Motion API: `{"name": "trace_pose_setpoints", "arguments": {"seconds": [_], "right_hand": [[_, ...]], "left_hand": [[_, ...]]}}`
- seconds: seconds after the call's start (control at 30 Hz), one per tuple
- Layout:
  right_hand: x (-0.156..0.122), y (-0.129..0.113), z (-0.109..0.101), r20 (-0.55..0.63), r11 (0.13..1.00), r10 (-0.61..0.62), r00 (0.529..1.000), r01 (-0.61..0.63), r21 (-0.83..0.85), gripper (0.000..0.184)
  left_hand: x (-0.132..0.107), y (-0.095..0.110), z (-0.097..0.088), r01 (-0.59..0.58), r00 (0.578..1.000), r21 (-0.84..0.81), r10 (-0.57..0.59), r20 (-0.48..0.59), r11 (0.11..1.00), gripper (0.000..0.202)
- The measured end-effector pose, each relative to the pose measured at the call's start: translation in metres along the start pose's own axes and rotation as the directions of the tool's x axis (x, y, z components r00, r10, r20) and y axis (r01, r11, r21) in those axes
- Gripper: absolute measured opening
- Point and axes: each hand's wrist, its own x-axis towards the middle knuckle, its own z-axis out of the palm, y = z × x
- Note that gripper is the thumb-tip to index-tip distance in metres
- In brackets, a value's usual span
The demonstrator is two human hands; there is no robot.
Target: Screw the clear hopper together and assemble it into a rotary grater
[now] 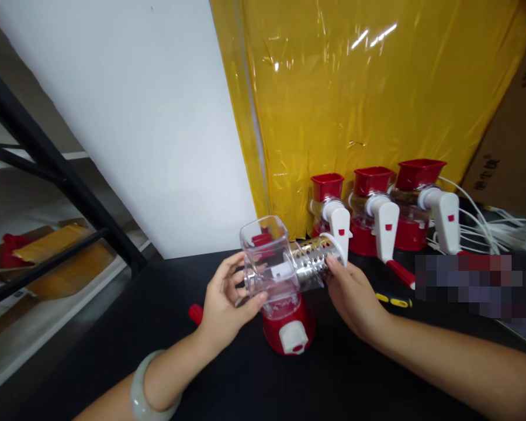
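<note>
A rotary grater body [272,275] with a clear plastic housing and a red base [272,332] stands on the black table in front of me. My left hand [230,295] wraps around the left side of the clear housing, thumb on its front. My right hand [353,289] grips a perforated metal grater drum [311,263] with a white rim. The drum's left end is at the housing's right opening; how far it sits inside I cannot tell. A white knob [294,337] shows on the base's front. Left of my left hand lies a red handle [196,314], partly hidden.
Several things stand behind: three assembled red-and-white rotary graters [377,216] at the right, near white cables [482,225]. A black-and-yellow tool [394,300] lies beyond my right forearm. Yellow-wrapped material [355,105] and a white panel [158,128] rise at the back. A shelf rack [70,181] is left.
</note>
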Motion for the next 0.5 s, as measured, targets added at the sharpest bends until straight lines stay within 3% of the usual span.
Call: {"name": "trace_pose_setpoints", "arguments": {"seconds": [0.13, 0.33, 0.5], "right_hand": [[-0.004, 0.009, -0.003, 0.043, 0.997, 0.076, 0.996, -0.077, 0.016, 0.035], [0.002, 0.005, -0.004, -0.017, 0.99, 0.137, 0.99, -0.138, -0.014, 0.044], [0.01, 0.005, -0.002, 0.02, 0.987, 0.156, 0.988, -0.155, -0.044, 0.053]], "left_hand": [[-0.001, 0.002, -0.002, 0.001, 0.999, -0.005, -0.001, 0.054, 1.0, 0.068], [-0.006, -0.001, -0.002, 0.013, 0.996, 0.072, -0.019, 0.085, 0.997, 0.076], [-0.011, -0.022, 0.012, -0.055, 0.997, 0.087, 0.051, 0.052, 0.995, 0.091]]}}
